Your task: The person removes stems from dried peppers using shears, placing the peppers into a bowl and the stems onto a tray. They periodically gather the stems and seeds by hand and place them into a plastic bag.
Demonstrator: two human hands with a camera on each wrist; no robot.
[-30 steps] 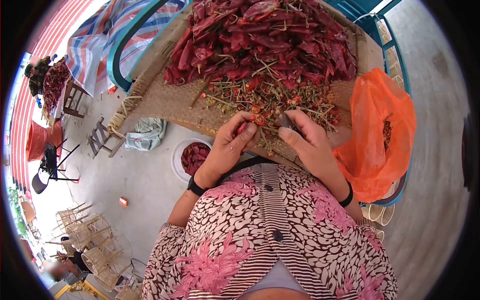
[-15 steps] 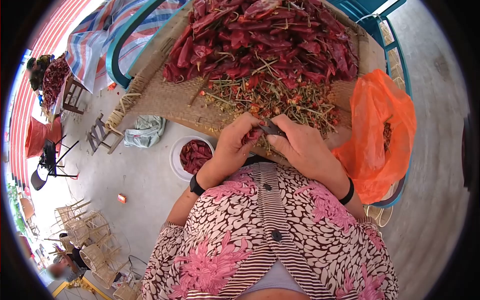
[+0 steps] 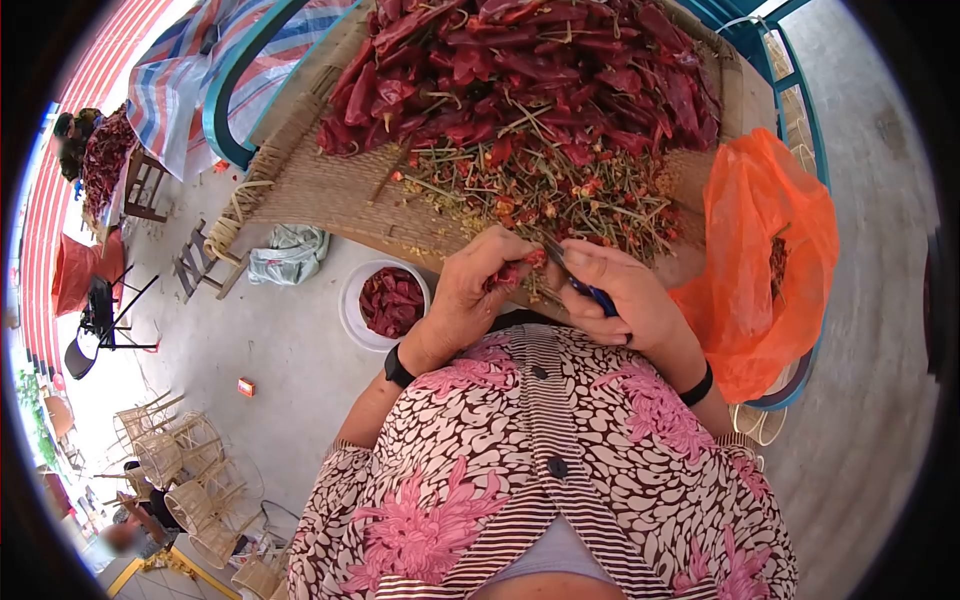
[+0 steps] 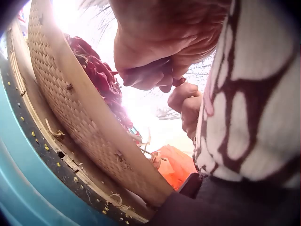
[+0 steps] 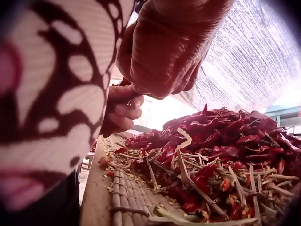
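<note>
My left hand (image 3: 468,285) grips a dried red chili pepper (image 3: 512,272) in curled fingers, its stem end toward the right hand. The right hand (image 3: 640,298) holds small scissors with blue handles (image 3: 603,300), the dark blades pointing up and left beside that pepper. Both hands are over the near edge of a woven tray (image 3: 310,195). Just beyond them lies a litter of cut stems and seeds (image 3: 570,195), and behind it a large heap of dried red chilies (image 5: 225,134). In the left wrist view the curled left fingers (image 4: 150,75) partly hide the pepper.
An orange plastic bag (image 3: 765,290) with some stems hangs at the tray's right. Below the left edge, a white bucket (image 3: 349,310) holds red chilies on the floor. A grey-green bag (image 3: 290,255) and a small wooden stool (image 3: 205,268) stand farther left. Teal rails (image 3: 225,100) flank the tray.
The right hand first brought the scissors in to the pepper in the left hand, then drew slightly back and turned, so the blue handles now show. The left hand has kept its hold.
</note>
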